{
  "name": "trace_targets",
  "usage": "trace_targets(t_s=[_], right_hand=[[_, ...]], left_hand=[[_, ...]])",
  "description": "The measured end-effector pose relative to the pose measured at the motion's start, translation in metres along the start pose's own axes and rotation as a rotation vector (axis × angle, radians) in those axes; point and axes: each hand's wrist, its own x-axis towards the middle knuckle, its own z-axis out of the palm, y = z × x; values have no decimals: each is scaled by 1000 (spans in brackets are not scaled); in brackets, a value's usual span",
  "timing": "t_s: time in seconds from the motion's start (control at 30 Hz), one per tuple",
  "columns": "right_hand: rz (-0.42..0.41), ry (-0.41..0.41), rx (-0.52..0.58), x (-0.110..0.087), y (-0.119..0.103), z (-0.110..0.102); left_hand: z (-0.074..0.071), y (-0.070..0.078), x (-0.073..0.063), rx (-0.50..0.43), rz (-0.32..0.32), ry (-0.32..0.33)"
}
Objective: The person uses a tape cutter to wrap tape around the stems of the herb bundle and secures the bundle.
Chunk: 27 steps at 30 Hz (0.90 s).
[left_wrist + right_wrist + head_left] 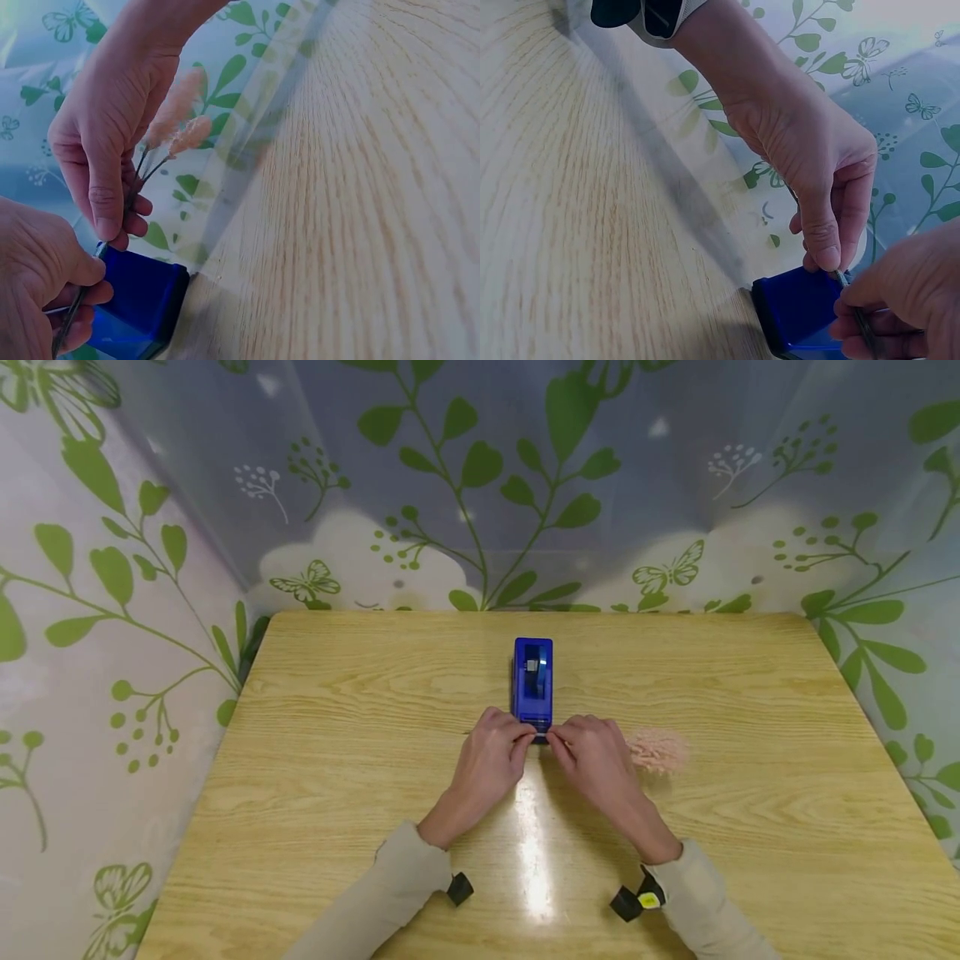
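Observation:
My left hand point(483, 764) and my right hand point(598, 760) meet at the near end of a blue box-shaped device point(543, 693) with a dark recess in its top. Between finger and thumb, both hands pinch the thin dark stems point(67, 326) of a dried flower sprig. Its fluffy pink heads point(657, 752) stick out to the right, past my right hand. In the left wrist view, the stems point(139, 174) run through the right fingers to the left ones. A short pale bit point(841, 277) shows on the stems between the fingertips. The fingers hide most of the stem.
The wooden table point(337, 793) carries the blue device near its middle. A patterned curtain point(480, 527) stands behind the table's far edge and along both sides. Black wrist cameras point(461, 889) hang by both sleeves.

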Motion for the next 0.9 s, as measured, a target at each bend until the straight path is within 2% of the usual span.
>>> trace_targets(t_s=[0.33,0.47,0.63,0.77,0.9], right_hand=[[39,27,47,2,-1,-2],[56,17,34,3,-1,-2],[45,9,23,4,-2,-4],[40,6,18,4,-1,-4],[33,6,18,4,0,-3]], left_hand=[[2,0,-1,-33,-37,22],[3,-2,-2,-25,5,35],[6,-6,-3,40,82,33],[7,-7,-3,38,86,8],[8,-8,-3,-19,66,-9]])
